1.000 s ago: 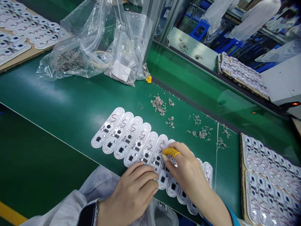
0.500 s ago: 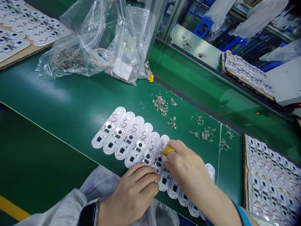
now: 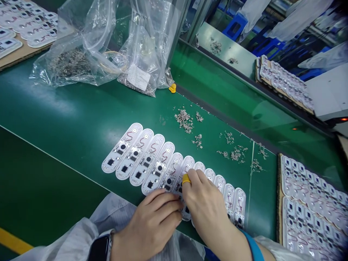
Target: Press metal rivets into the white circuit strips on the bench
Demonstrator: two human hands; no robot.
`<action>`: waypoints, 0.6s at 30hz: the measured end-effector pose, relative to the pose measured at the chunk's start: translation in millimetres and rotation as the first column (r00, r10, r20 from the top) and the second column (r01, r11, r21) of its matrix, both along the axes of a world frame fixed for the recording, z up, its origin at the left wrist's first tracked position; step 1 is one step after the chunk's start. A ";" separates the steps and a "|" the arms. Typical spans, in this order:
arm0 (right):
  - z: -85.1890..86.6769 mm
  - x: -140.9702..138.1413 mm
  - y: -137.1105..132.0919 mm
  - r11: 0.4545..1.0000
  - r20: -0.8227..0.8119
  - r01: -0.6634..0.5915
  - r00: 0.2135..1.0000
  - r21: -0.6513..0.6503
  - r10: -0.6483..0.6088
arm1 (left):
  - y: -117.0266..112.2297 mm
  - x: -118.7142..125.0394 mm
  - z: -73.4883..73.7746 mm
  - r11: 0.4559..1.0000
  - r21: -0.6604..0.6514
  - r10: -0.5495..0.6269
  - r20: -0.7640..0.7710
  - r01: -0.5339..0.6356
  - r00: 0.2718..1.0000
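A slanting row of white oval strips (image 3: 148, 159), each with a small circuit board, black chips and a curling red wire, lies on the green bench. My left hand (image 3: 156, 219) rests with fingers extended over the lower ends of the middle strips. Beside it, my right hand (image 3: 206, 203) bends down over the row, thumb and fingers closed together close to the board surface. A yellow finger cover (image 3: 186, 178) sits on one of its fingers. Whatever is between those fingertips is hidden by the hand.
Loose metal bits lie in piles (image 3: 184, 120) behind the row, with more scattered parts (image 3: 238, 153) to the right. Clear plastic bags (image 3: 73, 63) of small parts stand at the back left. Cardboard trays (image 3: 280, 214) of similar strips flank the bench. A glossy green panel (image 3: 217, 83) rises behind.
My right hand has shifted left and down along the strips, uncovering the upper ends of several on the right. My left hand stays on the same strips. The view has moved slightly.
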State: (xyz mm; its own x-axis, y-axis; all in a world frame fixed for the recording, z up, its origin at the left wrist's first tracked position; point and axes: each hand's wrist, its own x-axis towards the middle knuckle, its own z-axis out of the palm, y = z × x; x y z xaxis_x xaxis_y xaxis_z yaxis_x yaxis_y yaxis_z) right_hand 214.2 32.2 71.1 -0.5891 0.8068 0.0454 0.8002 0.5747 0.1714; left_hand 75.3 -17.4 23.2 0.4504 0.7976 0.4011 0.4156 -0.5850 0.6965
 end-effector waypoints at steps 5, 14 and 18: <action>5.7 19.1 10.8 0.991 -0.115 0.045 0.992 -0.124 -0.060 | 0.4 -2.1 0.7 0.999 0.013 -0.029 -0.035 0.030 0.999; -15.6 85.1 74.4 0.870 -0.408 0.375 0.775 -0.320 -0.484 | 0.2 -3.4 6.6 0.999 0.029 -0.016 -0.108 0.019 0.994; -27.7 81.0 83.6 0.857 -0.461 0.364 0.728 -0.365 -0.507 | 0.8 -3.4 8.5 0.999 0.016 -0.031 -0.125 0.033 0.992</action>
State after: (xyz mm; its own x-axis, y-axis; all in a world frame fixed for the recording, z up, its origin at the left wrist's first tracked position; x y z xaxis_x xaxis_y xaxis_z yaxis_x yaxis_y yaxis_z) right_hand 295.2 115.8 43.4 -0.1088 0.9940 0.0136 0.8917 0.1036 -0.4406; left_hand 71.9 -16.6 31.7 0.5231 0.7752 0.3543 0.4794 -0.6113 0.6297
